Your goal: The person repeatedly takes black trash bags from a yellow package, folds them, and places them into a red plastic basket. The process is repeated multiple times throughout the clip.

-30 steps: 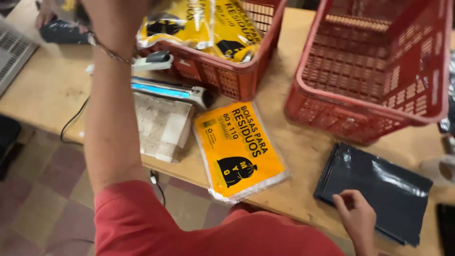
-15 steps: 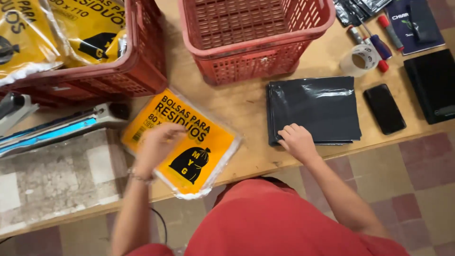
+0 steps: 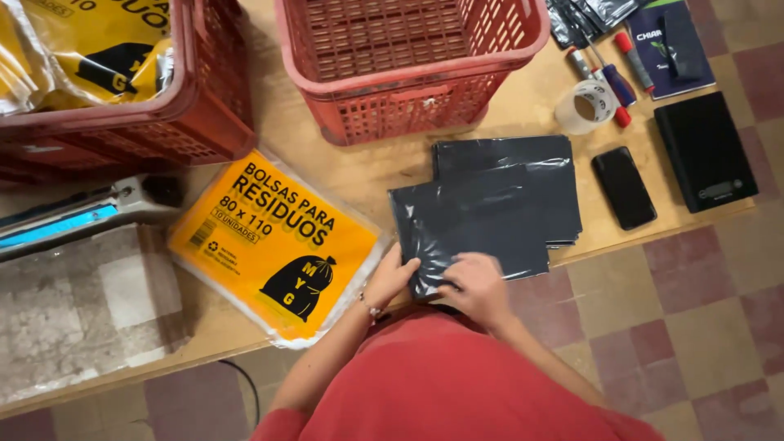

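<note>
— At near table edge, head view: what's in the hands?
— L hand (image 3: 391, 278) and R hand (image 3: 476, 287) both pinch the near edge of a folded black bag (image 3: 469, 224), fingers curled narrow on the plastic. Bag lies atop a stack of black bags (image 3: 539, 167), offset toward near-left.
— Surroundings?
— Yellow bag packet (image 3: 273, 241) just left of L hand. Empty red basket (image 3: 408, 57) far side; 2nd red basket (image 3: 122, 106) far left w/ yellow packets. Phone (image 3: 623, 187), tape roll (image 3: 584, 106), markers (image 3: 608, 77) to right.
</note>
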